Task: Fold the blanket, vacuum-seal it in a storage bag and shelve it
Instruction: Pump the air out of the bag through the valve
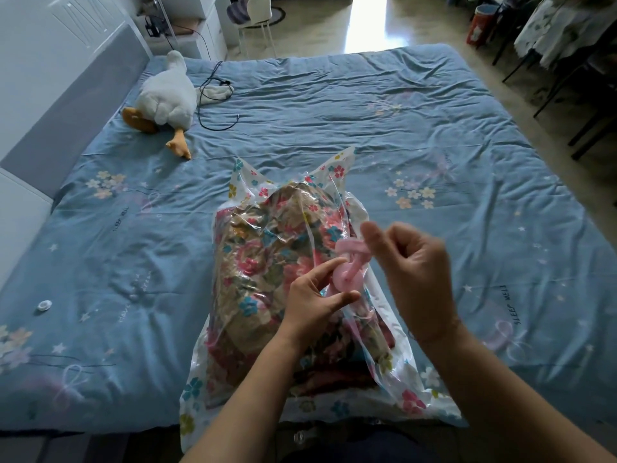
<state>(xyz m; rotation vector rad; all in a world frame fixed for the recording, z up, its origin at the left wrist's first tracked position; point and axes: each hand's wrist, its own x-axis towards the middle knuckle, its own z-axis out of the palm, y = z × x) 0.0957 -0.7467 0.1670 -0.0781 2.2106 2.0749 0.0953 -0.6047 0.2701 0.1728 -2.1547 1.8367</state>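
Observation:
A clear storage bag (337, 172) with a flowered border lies on the bed in front of me. The folded floral blanket (267, 262) fills it. On the bag's right side sits a pink round valve (344, 277) with its pink cap (349, 247) flipped up on a strap. My left hand (310, 299) pinches the valve base between thumb and fingers. My right hand (410, 269) hovers just right of the cap, blurred, with fingers curled and the thumb by the cap; whether it grips the cap is unclear.
The bed carries a blue patterned sheet (417, 128). A white plush duck (163, 98) and a black cable (213, 95) lie at the far left. A small round white object (44, 305) rests on the sheet at left. Chairs and floor lie beyond the right edge.

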